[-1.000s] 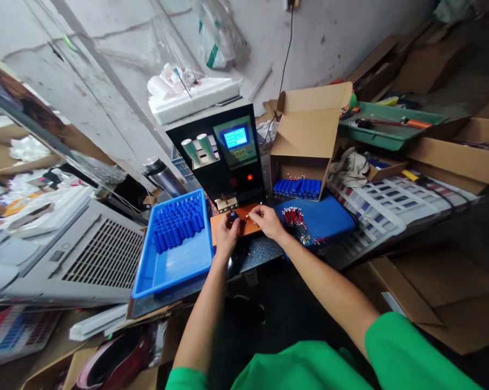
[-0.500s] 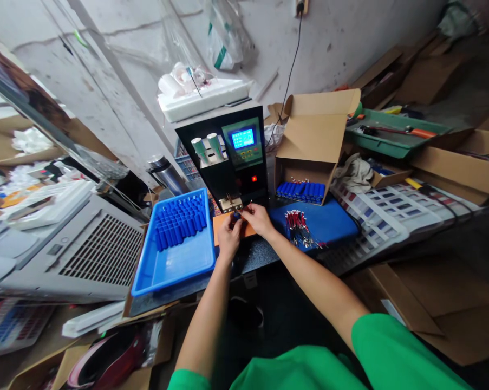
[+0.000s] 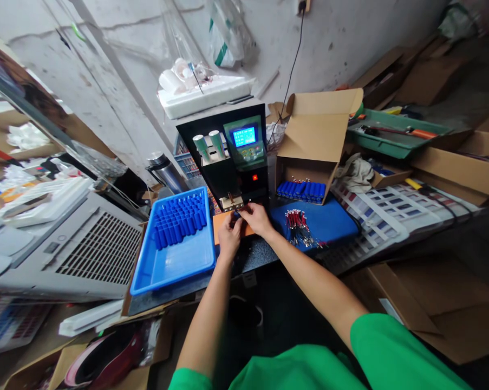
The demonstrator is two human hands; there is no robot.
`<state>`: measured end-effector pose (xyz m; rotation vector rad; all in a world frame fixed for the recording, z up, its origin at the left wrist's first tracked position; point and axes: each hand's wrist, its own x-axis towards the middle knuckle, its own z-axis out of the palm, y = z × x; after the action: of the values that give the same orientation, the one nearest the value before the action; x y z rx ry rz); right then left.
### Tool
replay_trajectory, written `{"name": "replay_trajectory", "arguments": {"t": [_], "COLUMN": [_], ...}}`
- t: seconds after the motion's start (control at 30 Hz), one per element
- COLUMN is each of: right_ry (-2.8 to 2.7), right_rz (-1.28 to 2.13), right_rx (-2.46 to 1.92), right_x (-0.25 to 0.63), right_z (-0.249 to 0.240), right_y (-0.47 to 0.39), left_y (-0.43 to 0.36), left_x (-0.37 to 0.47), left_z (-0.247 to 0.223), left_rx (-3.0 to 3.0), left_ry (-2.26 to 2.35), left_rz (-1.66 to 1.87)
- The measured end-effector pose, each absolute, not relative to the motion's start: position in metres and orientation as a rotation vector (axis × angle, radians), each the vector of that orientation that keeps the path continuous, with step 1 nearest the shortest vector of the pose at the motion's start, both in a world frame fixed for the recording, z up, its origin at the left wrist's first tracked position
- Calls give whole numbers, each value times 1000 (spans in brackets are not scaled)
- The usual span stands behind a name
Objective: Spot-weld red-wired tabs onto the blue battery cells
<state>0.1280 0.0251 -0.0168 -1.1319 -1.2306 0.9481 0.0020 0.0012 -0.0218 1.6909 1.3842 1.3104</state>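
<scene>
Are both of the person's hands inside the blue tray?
No, the left hand and right hand are close together at the front of the black machine, outside the blue tray.

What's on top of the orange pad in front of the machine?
The left hand and right hand meet over the orange pad, at a small blue piece. The hands hide most of it and part of the pad.

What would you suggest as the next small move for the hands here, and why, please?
I would probably ease the small blue piece gently toward the metal pins of the black machine: the left hand seems to pinch it just in front of them, with the right hand close beside it. Whether it touches them is hidden.
</scene>
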Motion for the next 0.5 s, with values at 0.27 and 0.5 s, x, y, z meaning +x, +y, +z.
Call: {"name": "replay_trajectory", "arguments": {"t": [0.27, 0.5], "right_ry": [-1228, -1250], "right_rz": [964, 948], "right_rx": [-1118, -1159], "right_x": [128, 129], "right_z": [-13, -14], "right_y": [24, 23], "left_y": [1, 1], "left_x": [1, 1], "left_z": [-23, -21], "left_rx": [1693, 1697], "left_ry": [1394, 1395], "left_rz": [1303, 1288]}}
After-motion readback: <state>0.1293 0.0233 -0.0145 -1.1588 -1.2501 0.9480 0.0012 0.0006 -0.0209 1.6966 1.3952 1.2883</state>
